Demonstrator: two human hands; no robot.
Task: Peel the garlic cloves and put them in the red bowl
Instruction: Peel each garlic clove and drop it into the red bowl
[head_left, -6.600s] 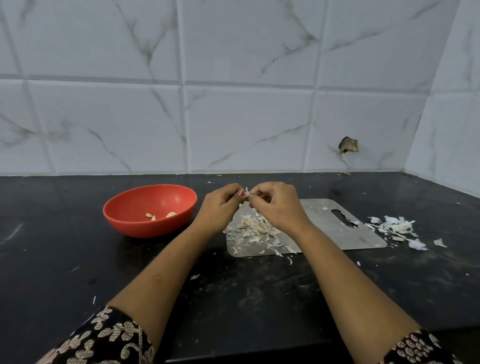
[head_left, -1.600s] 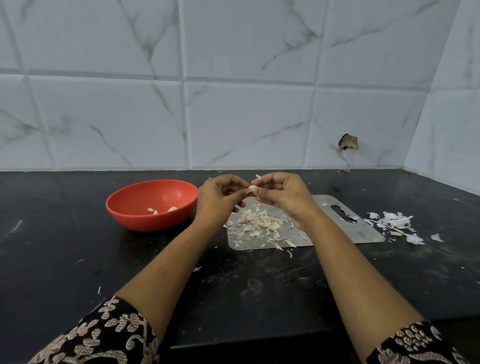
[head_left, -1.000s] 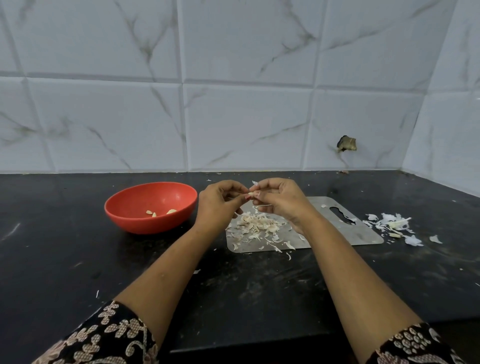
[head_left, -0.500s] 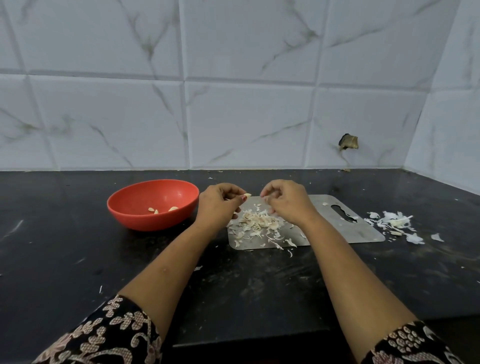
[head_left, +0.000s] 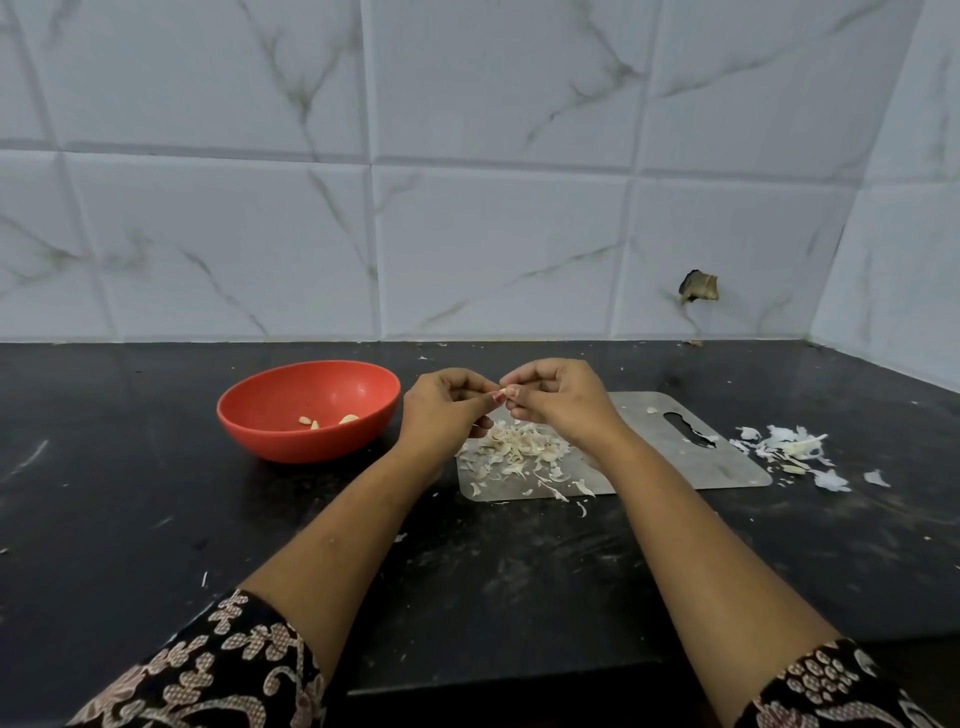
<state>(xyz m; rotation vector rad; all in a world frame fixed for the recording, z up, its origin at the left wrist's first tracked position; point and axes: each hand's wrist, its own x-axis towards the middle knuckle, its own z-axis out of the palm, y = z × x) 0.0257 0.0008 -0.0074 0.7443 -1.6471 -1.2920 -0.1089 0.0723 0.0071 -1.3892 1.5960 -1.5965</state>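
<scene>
Fingertips of the left hand (head_left: 441, 410) and of the right hand (head_left: 561, 405) meet just above the left end of the flat grey steel cutting board (head_left: 727, 467), and between them I pinch one small pale garlic clove (head_left: 503, 391). Both hands grasp it with thumb and first fingers curled. How much skin remains on it I cannot tell, it is too small. The round red plastic bowl (head_left: 291, 447) stands on the black stone counter (head_left: 130, 519) just left of the left hand, with a few peeled cloves (head_left: 311, 422) at its bottom. A heap of dry papery peelings (head_left: 519, 447) lies on the board under the hands.

To do this step well, I think the left hand should hold the clove firmly by one end while a right nail catches the loose edge of skin and pulls along the clove, not across. I would keep both hands over the board, so the skin falls on the heap, and grip gently, because a bare clove is probably slippery
</scene>
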